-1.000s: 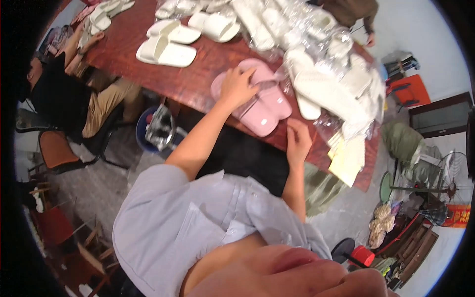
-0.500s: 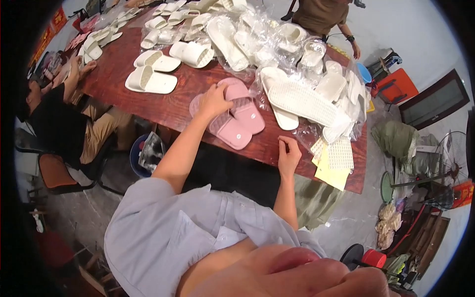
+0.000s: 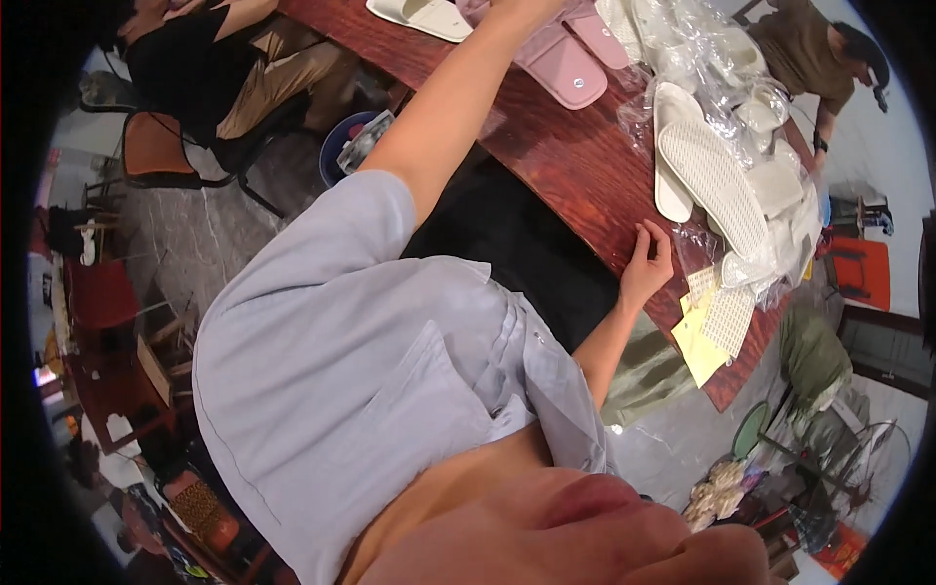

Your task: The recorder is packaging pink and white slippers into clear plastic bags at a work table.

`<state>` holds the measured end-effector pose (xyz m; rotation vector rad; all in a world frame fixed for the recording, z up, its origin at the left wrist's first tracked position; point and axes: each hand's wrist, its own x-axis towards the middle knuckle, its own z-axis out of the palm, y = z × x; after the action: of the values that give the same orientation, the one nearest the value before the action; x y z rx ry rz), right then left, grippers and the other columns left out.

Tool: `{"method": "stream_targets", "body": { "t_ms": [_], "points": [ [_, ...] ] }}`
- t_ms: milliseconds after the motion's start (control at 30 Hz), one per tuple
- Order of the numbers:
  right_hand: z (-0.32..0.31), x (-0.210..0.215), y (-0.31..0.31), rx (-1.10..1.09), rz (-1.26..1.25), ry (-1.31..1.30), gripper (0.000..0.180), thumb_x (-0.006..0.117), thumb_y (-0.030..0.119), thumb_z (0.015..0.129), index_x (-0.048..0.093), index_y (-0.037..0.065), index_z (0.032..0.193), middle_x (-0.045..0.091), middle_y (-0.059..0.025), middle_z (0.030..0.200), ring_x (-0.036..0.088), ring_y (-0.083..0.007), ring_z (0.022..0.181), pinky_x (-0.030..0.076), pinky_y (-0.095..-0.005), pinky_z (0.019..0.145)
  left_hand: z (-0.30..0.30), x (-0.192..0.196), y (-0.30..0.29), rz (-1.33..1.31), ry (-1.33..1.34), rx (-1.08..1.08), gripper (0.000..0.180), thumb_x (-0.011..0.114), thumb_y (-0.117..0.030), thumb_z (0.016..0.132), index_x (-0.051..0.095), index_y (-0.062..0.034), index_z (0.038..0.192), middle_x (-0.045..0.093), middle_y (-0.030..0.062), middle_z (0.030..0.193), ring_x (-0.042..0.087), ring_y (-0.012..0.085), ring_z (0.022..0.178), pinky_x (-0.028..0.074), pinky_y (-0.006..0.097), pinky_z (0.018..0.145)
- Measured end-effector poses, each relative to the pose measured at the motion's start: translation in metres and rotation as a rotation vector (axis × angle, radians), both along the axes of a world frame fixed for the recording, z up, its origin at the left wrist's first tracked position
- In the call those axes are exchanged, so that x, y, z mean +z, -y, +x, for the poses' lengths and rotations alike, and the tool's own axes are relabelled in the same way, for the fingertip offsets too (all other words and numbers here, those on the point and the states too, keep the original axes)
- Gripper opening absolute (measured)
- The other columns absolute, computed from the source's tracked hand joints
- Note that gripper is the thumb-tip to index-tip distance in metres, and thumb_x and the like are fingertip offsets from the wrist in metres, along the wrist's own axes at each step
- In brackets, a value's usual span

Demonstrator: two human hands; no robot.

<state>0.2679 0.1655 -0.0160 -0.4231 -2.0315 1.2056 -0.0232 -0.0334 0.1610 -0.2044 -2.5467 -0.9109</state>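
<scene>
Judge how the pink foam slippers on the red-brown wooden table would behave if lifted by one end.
The pink foam slippers look thick yet flat, so probably light and only slightly bendy. Flat soles suggest they would slide on the red-brown wooden table rather than roll or tip. The left hand reaches them at the frame's top edge.
</scene>
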Motion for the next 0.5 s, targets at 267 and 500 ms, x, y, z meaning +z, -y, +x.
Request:
{"method": "stream_targets", "body": {
  "t_ms": [267, 500],
  "points": [
    [-0.013, 0.018, 0.011, 0.109, -0.042, 0.041, 0.013, 0.062, 0.000, 0.092, 0.068, -0.004, 0.102, 0.070, -0.0094, 0.095, 0.066, -0.0162, 0.092, 0.051, -0.0278, 0.083, 0.017, 0.024, -0.003, 0.148, -0.132, -0.092, 0.054, 0.076, -0.020, 0.072, 0.059, -0.0010, 0.119, 0.059, 0.0257, 0.115, 0.060, 0.0407, 0.107, 0.050, 0.049, 0.090],
    [-0.072, 0.045, 0.041, 0.376, -0.364, -0.018, 0.037, 0.059, 0.001, 0.094, 0.050, -0.003, 0.130, 0.062, -0.0174, 0.114, 0.064, -0.0207, 0.101, 0.052, -0.0306, 0.088, 0.001, 0.017, -0.016, 0.082, -0.239, -0.063, 0.046, 0.075, -0.018, 0.072, 0.061, 0.0025, 0.111, 0.061, 0.0259, 0.108, 0.064, 0.0411, 0.096, 0.053, 0.049, 0.081]
  ]
}}
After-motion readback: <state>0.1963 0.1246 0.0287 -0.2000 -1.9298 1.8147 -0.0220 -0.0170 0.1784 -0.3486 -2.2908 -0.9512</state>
